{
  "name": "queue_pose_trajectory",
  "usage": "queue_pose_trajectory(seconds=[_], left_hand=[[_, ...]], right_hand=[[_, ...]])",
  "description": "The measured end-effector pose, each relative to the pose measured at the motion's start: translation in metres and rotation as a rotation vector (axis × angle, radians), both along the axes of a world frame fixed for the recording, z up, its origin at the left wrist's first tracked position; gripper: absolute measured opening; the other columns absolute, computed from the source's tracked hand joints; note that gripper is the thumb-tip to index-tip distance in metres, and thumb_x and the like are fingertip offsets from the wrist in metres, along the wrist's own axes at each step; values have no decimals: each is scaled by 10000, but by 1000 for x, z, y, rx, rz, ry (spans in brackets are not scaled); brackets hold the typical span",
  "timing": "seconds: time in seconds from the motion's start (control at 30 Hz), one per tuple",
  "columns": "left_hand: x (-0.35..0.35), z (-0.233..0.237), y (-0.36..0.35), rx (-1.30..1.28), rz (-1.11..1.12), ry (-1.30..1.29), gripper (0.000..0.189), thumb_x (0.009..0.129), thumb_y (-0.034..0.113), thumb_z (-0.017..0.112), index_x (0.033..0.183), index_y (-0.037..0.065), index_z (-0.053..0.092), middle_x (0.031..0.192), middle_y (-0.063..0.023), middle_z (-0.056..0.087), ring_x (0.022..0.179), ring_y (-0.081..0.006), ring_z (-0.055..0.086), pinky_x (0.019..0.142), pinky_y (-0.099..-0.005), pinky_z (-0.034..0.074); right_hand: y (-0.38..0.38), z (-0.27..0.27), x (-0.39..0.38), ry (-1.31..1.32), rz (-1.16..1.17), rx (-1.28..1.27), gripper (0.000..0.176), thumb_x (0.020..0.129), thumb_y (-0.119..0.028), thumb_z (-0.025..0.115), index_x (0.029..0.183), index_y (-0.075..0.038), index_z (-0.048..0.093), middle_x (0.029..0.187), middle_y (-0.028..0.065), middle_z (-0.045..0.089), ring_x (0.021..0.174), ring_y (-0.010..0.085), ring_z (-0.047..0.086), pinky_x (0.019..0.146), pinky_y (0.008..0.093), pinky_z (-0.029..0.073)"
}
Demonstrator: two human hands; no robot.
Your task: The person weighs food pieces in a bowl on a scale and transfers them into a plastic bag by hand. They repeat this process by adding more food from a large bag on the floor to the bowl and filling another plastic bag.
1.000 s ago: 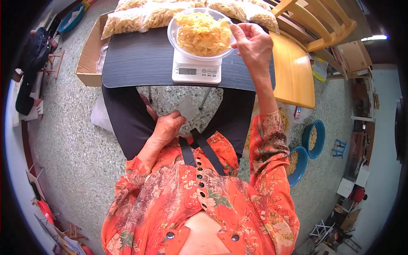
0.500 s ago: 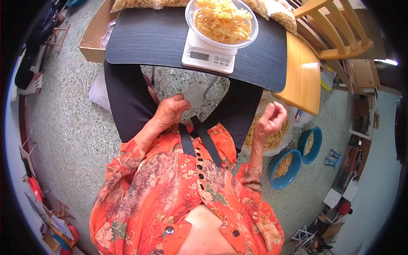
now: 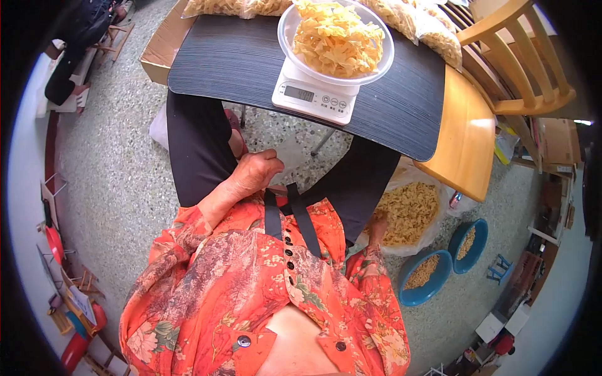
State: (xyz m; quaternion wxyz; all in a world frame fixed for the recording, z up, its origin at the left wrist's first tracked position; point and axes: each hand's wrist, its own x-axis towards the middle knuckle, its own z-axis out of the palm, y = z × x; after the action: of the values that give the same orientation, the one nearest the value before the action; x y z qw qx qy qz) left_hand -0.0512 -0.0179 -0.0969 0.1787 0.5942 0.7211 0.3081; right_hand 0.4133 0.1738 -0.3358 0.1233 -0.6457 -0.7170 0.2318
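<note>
Black wood-grain surface (image 3: pixel 232 59) lies toward 12 o'clock. On it, white digital scale (image 3: pixel 316 94) carries round clear plastic bowl (image 3: pixel 342 80) of yellow flakes (image 3: pixel 338 41), opening upward, without long axis. Right hand (image 3: pixel 378 227) has left bowl unheld, reached flake-filled clear bag (image 3: pixel 401 250) at 4 o'clock; finger state cannot tell. Left hand (image 3: pixel 256 172) clamps translucent plastic piece (image 3: pixel 290 156).

A scale (image 3: pixel 316 94) sits on a table (image 3: pixel 251 62) — a bowl (image 3: pixel 387 62) of dried pieces (image 3: pixel 338 41) on top, filled bags (image 3: pixel 407 22) behind. On the floor to the right, two basins (image 3: pixel 442 276) stand beside an open sack (image 3: pixel 433 235).
</note>
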Motion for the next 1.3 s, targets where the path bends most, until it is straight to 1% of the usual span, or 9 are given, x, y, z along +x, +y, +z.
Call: queue_pose_trajectory(seconds=[0.2,0.4,0.47,0.8,0.87,0.9,0.97,1.07,1.3], left_hand=[[0,0,0,-46,-24,-10,65,822,51,694,876,86,688,822,-87,599,733,-335,661,608,-424,531],[1,-4,0,-42,-30,-21,34,832,77,672,859,97,678,824,-82,594,737,-333,659,613,-432,529],[-1,-5,1,-44,-34,-19,34,831,77,673,859,96,678,826,-83,594,737,-332,659,613,-430,529],[-1,-6,0,-18,-41,-13,62,827,58,689,884,81,685,832,-90,604,751,-335,666,619,-424,532],[0,-6,0,14,-20,-14,26,828,71,674,846,90,675,820,-81,594,739,-331,661,606,-426,527],[0,-6,0,-12,-30,-16,49,829,63,690,873,83,681,831,-86,603,753,-336,665,620,-427,531],[0,-5,-1,-39,-29,-11,76,830,55,706,901,76,686,841,-91,611,766,-340,669,634,-427,535],[-1,-4,-2,-20,-25,5,21,835,81,676,853,92,676,833,-83,604,750,-336,665,611,-430,530],[0,-3,-1,-32,-26,-3,49,840,77,696,888,82,688,843,-86,613,754,-335,667,622,-426,535]], right_hand=[[3,17,-25,-211,-54,-129,374,822,-220,687,1105,22,648,991,222,696,875,447,643,795,528,515],[19,-8,4,-228,182,74,182,821,-198,692,845,-17,704,915,203,704,809,399,664,715,506,528],[14,-2,0,-113,8,134,237,783,-207,704,742,19,651,724,247,655,703,440,651,646,509,503],[5,19,-4,-61,-70,36,218,743,-178,717,747,29,650,654,213,624,652,395,636,611,470,495],[4,14,-6,-144,124,494,222,729,-180,723,769,30,664,652,220,637,621,387,643,594,464,511],[7,-3,1,-139,131,500,222,729,-180,723,769,30,664,652,220,637,621,387,643,594,464,511],[14,-44,16,-61,-79,-171,332,805,-188,659,1010,73,673,860,294,683,794,449,661,726,515,526],[16,-48,13,-263,126,-30,319,786,-180,673,990,64,694,855,286,692,786,431,670,712,502,529],[17,15,-5,-336,57,-57,220,742,-235,725,777,-18,726,719,223,695,702,412,696,623,466,540]])
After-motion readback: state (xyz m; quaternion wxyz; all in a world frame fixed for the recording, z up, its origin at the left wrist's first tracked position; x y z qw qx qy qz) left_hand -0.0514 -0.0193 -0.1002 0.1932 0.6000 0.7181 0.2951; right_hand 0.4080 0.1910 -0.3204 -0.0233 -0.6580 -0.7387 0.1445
